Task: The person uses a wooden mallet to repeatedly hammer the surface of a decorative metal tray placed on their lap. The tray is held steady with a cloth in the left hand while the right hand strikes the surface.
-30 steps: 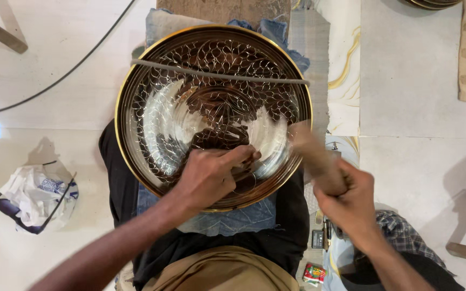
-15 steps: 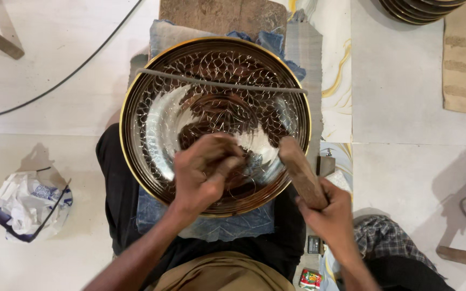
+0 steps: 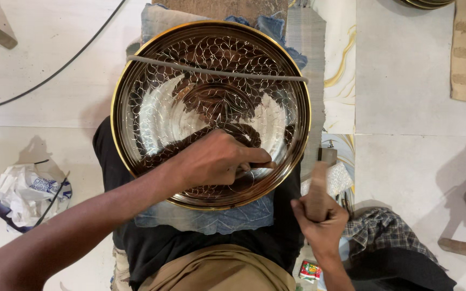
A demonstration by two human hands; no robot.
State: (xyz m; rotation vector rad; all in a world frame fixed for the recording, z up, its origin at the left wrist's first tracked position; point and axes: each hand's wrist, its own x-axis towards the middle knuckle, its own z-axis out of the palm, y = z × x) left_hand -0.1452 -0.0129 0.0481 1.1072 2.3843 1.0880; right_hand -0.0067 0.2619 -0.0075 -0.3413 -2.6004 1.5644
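Since half a second ago, the wooden mallet (image 3: 317, 189) has drawn back off the round engraved brass tray (image 3: 136, 81) on the lap. Crumpled white bag (image 3: 20, 194) lies leftmost; left hand (image 3: 217, 159) pinches a small tool, right hand (image 3: 322, 223) grips the mallet.

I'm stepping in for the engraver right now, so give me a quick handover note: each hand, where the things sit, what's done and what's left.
Left hand: rests on the round metal plate, its grip closed on a thin tool whose tip touches the lower middle of the plate.
Right hand: off the plate's lower right edge, its grip closed on a wooden mallet, raised clear of the tool.
Plate: on blue cloth over the lap, a cord stretched across its upper part.
Done: scale-like pattern covers most of the surface.
Left: smooth shiny patches at left and right of centre look unworked.
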